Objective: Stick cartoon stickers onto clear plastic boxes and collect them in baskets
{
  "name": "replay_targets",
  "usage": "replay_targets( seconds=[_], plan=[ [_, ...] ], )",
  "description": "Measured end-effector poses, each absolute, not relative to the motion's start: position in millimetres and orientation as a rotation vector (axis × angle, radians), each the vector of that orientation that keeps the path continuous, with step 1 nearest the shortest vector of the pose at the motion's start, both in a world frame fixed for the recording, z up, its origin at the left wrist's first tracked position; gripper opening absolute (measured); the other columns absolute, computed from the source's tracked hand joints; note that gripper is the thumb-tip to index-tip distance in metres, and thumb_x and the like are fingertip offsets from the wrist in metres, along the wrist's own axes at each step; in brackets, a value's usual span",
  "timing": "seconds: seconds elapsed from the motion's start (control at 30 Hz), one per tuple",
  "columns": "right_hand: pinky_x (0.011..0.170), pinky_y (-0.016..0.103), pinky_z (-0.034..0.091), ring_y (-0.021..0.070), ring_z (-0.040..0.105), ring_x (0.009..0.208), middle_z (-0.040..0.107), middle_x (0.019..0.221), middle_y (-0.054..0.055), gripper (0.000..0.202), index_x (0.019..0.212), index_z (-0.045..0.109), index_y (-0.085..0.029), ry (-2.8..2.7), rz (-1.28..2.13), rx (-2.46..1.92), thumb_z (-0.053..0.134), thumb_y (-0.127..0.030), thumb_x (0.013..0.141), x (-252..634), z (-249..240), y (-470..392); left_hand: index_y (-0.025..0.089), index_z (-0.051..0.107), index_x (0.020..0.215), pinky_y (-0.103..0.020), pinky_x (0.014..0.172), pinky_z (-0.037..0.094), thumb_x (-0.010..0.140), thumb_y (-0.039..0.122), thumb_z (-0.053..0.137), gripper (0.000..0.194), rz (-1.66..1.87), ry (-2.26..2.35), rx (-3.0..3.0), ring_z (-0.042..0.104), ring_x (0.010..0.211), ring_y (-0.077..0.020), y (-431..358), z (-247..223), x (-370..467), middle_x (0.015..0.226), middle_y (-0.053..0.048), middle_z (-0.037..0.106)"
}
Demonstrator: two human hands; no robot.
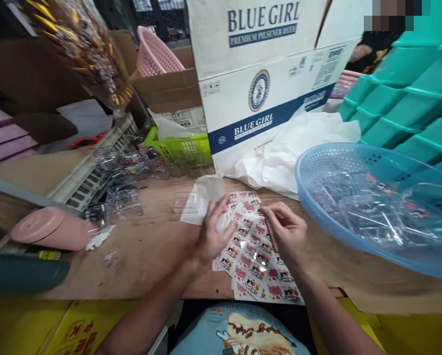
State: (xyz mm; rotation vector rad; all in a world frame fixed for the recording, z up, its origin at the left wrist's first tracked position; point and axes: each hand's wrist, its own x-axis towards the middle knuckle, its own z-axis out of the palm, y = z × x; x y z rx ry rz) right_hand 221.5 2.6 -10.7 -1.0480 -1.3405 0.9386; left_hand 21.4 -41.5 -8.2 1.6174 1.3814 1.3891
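Observation:
Sheets of stickers [250, 256], printed with cats and pink lettering, lie overlapping on the brown work surface in front of me. My right hand [285, 229] pinches at the upper right edge of the sticker sheet; its fingertips partly hide what is between them. Over the left side of the sheets, my left hand [217, 229] hovers or rests with its fingers apart, holding nothing I can see. Just beyond it are white paper [202, 195] and a small clear plastic box [187, 203].
At right stands a blue colander [306, 197] holding clear plastic boxes. Teal bins [402, 103] are stacked behind it. A white carton [224, 108] blocks the back, with crumpled paper [280, 153] before it. Clear boxes [125, 199] and a pink container [54, 229] lie left.

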Motion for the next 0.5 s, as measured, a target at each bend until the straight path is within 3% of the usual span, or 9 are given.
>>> replay_targets(
  seconds=[0.07, 0.17, 0.3, 0.4, 0.5],
  plan=[
    [0.072, 0.029, 0.045, 0.0164, 0.057, 0.080, 0.061, 0.082, 0.002, 0.016, 0.076, 0.070, -0.021, -1.305, 0.838, -1.053, 0.071, -0.033, 0.086, 227.4, -4.3, 2.0, 0.024, 0.056, 0.135, -0.046, 0.108, 0.040, 0.083, 0.019, 0.064, 0.052, 1.418, 1.758, 1.910, 0.048, 0.126, -0.0267, -40.1, -7.1, -21.9, 0.132, -0.011, 0.053],
    [0.083, 0.033, 0.049, 0.0198, 0.059, 0.097, 0.063, 0.102, 0.006, 0.015, 0.099, 0.071, -0.025, -1.362, 0.967, -1.024, 0.066, -0.035, 0.089, 226.2, 1.8, -3.7, 0.020, 0.058, 0.131, -0.056, 0.113, 0.031, 0.073, 0.023, 0.074, 0.060, 1.069, 2.009, 2.028, 0.039, 0.134, -0.0353, -29.9, -9.7, -94.4, 0.133, -0.014, 0.052],
    [0.093, 0.043, 0.051, 0.0234, 0.061, 0.107, 0.062, 0.120, 0.010, 0.051, 0.140, 0.050, -0.031, -1.541, 1.152, -0.886, 0.063, -0.033, 0.092, 202.6, 0.2, -18.8, 0.020, 0.062, 0.120, -0.048, 0.102, 0.045, 0.064, 0.030, 0.080, 0.060, 0.840, 1.893, 1.884, 0.057, 0.111, -0.0287, -16.7, -11.3, -135.5, 0.117, -0.009, 0.058],
    [0.103, 0.049, 0.045, 0.0278, 0.057, 0.119, 0.056, 0.135, 0.013, 0.078, 0.153, 0.031, -0.033, -1.703, 1.017, -0.835, 0.071, -0.031, 0.086, 183.9, 2.6, -21.5, 0.018, 0.061, 0.120, -0.039, 0.092, 0.051, 0.070, 0.035, 0.078, 0.055, 1.022, 1.634, 1.615, 0.062, 0.099, -0.0220, -24.7, 0.4, -111.8, 0.107, -0.008, 0.061],
    [0.096, 0.048, 0.050, 0.0314, 0.058, 0.118, 0.054, 0.137, 0.017, 0.114, 0.159, 0.007, -0.031, -1.768, 1.155, -0.799, 0.082, -0.033, 0.073, 169.6, 10.3, -13.7, 0.019, 0.063, 0.121, -0.033, 0.089, 0.052, 0.069, 0.029, 0.082, 0.057, 1.010, 1.241, 1.332, 0.063, 0.101, -0.0210, -41.3, 13.5, -67.0, 0.110, -0.010, 0.064]
  ],
)
